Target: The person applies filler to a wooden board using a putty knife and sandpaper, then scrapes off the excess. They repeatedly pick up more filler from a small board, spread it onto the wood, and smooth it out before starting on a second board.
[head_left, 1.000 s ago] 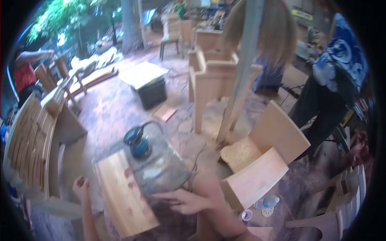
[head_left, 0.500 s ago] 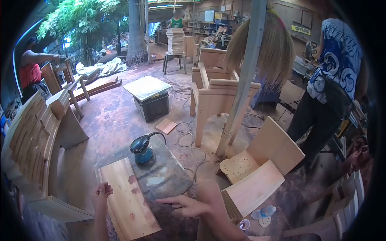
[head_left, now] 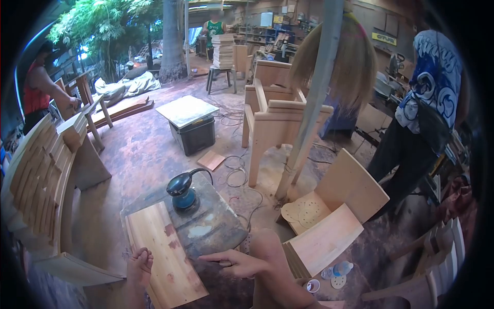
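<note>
A pale wooden board (head_left: 167,252) with reddish-brown patches lies slanted in front of me, overlapping a worn, stained work surface (head_left: 221,221). My left hand (head_left: 139,267) is closed, fingers curled together over the board's left edge; whatever they may hold is hidden. To the right of the board, my right hand (head_left: 236,263) rests by my bent knee (head_left: 265,247), index finger stretched toward the board's right edge and the other fingers partly curled. A blue-and-black sander (head_left: 182,193) stands on the work surface beyond the board, its cord leading away.
Stacked boards (head_left: 329,242), perforated sanding discs (head_left: 303,213), a plastic bottle (head_left: 342,269) and a cup (head_left: 313,286) are at my right. Wooden chair frames (head_left: 283,116) stand beyond a post (head_left: 309,118). Slatted furniture (head_left: 41,190) curves along the left. Other people work around.
My left hand has shifted right and slightly down, onto the board's edge. My right hand stays put. The person at far left has lowered their arms.
</note>
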`<state>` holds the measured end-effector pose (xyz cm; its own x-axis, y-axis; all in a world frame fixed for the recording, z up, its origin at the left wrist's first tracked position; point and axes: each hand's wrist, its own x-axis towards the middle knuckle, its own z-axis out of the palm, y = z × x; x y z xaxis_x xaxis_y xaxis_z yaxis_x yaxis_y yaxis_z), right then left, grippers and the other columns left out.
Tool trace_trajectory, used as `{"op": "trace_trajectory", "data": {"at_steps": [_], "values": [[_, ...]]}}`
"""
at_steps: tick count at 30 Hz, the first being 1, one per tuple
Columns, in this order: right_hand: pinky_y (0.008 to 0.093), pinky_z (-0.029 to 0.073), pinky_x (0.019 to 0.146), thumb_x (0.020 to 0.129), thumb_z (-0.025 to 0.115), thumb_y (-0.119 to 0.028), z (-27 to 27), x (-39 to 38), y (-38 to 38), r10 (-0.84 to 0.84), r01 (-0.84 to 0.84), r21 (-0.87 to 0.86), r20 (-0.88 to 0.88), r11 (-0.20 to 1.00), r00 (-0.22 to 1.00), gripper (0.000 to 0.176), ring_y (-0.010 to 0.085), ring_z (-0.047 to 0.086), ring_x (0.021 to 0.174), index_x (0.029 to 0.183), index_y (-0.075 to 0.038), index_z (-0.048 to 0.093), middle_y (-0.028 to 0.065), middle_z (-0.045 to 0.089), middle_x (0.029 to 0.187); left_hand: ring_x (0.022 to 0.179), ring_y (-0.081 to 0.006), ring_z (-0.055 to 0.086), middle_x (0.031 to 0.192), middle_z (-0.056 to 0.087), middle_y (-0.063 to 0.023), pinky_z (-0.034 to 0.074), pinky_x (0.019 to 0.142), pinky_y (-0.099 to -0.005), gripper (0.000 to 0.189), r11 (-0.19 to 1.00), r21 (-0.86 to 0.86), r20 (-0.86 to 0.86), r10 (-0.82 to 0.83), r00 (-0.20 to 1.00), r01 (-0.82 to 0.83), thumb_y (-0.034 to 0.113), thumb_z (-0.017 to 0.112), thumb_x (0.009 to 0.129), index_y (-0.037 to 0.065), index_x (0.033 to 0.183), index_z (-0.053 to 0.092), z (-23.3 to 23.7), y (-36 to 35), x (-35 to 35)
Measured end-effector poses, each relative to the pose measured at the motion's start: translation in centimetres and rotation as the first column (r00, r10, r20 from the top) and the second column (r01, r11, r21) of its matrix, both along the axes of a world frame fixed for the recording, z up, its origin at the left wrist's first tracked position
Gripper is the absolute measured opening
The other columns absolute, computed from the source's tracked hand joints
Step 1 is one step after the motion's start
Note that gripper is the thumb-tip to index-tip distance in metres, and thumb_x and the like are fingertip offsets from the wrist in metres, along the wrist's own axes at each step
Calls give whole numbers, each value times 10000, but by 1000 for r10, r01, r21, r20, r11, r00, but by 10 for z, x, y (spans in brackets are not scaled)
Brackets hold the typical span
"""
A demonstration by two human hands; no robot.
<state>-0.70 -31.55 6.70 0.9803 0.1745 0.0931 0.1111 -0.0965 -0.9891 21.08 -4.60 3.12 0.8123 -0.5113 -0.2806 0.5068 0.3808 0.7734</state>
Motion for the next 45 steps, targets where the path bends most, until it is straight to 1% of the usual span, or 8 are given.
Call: {"op": "trace_trajectory", "data": {"at_steps": [12,17,19,25,32,34,37,45], "values": [[310,343,1040,793,499,61,40,-24,9,80,6,257,-324,966,943,694,127,351,1337,1457,-97,378,50,445,1439,782,-162,609,903,599,-83,547,697,-239,159,974,-80,-98,-218,971,210,125,572,948,-1,1045,572,30,10,-35],[183,377,627,843,535,49,12,-37,15,-193,194,112,-21,975,981,646,25,495,730,1456,-69,370,-59,546,777,808,-181,619,936,626,-112,536,717,-258,208,975,-78,-136,-216,967,207,109,583,940,-33,1093,586,22,3,-27],[169,269,514,858,529,59,19,-43,19,-109,222,320,-335,921,936,628,4,328,573,1453,-69,375,-98,344,614,803,-180,619,927,628,-109,537,716,-261,200,977,-61,-85,-208,974,204,102,598,929,-32,1077,594,18,-2,-26],[174,289,515,845,527,62,25,-33,19,168,85,632,-329,770,929,637,6,352,572,1450,-72,382,-102,379,625,743,-155,610,869,627,-102,527,648,-225,165,985,-57,5,-162,987,162,69,620,908,-32,1038,607,30,-11,-40],[180,326,494,803,531,76,-6,-21,21,152,1,595,-207,804,967,646,22,409,534,1427,-38,408,-82,490,625,767,-208,662,929,665,-160,560,663,-280,171,991,82,43,-113,993,110,-13,630,875,-69,1035,615,34,-14,-58],[187,437,634,792,529,77,3,-25,21,300,-9,721,-277,693,913,637,50,572,721,1413,-3,413,-2,642,834,761,-208,662,921,664,-157,562,669,-281,173,991,91,42,-107,993,103,-20,627,874,-70,1038,614,36,-18,-61],[234,462,863,786,527,77,16,-17,30,199,19,722,-216,692,956,634,117,598,1027,1406,28,405,81,638,1130,743,-200,654,903,658,-145,556,662,-277,168,990,60,65,-131,989,128,-7,626,880,-69,1036,612,31,-26,-59],[225,434,899,766,543,115,31,-22,28,47,211,697,-332,685,942,655,125,558,1060,1401,45,402,81,608,1160,692,-157,605,838,625,-103,500,618,-249,158,941,-136,110,-297,949,310,101,616,920,-44,983,605,36,-44,-62]]}}
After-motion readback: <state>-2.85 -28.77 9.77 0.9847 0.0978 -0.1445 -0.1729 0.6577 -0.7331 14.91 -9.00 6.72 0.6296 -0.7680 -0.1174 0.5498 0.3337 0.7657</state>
